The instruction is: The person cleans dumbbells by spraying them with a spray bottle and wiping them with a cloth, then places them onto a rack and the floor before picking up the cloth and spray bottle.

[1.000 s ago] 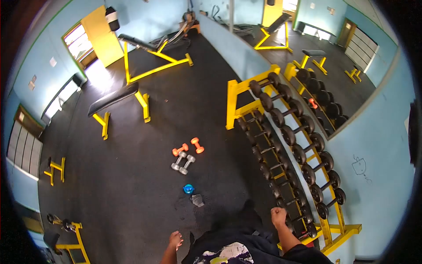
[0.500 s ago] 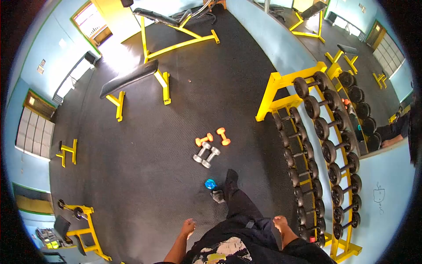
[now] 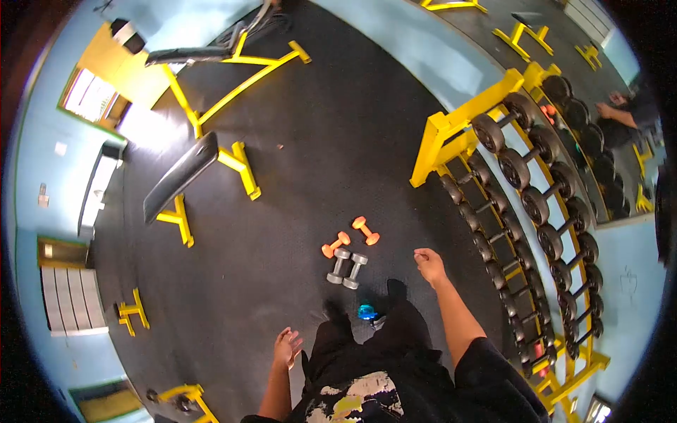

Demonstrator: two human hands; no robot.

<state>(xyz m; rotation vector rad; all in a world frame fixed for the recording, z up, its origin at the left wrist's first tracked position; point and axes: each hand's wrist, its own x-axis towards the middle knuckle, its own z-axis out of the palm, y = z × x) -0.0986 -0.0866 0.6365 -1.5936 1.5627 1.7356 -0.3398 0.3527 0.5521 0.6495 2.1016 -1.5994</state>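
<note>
Dumbbells (image 3: 355,271) in grey, two of them, lay close together on the dark floor (image 3: 296,183), just below the middle of the frame. Two orange weights (image 3: 366,230) lay right above, each tilted a different way; whether the left one touched the grey pair could not be told. A blue object (image 3: 366,311) sat below them, between the dark-clad legs (image 3: 405,324), with a pale scrap (image 3: 379,322) beside it, mostly covered by the right leg.

Both hands were empty. The left hand (image 3: 288,347) hung at the lower centre-left, fingers loosely spread, well apart from the weights. The right hand (image 3: 429,267) was held out right of the orange pair, its fingers half curled, touching nothing visible.

Closest in the way on the right stood a yellow rack (image 3: 431,151), running from upper right to lower right and loaded with rows of black weights (image 3: 513,167). A mirror (image 3: 479,27) behind it showed part of the rack and an arm. At the upper left, a flat bench (image 3: 183,173) stood below a second, longer-framed bench (image 3: 187,55), leaving bare floor between them and the weights.
</note>
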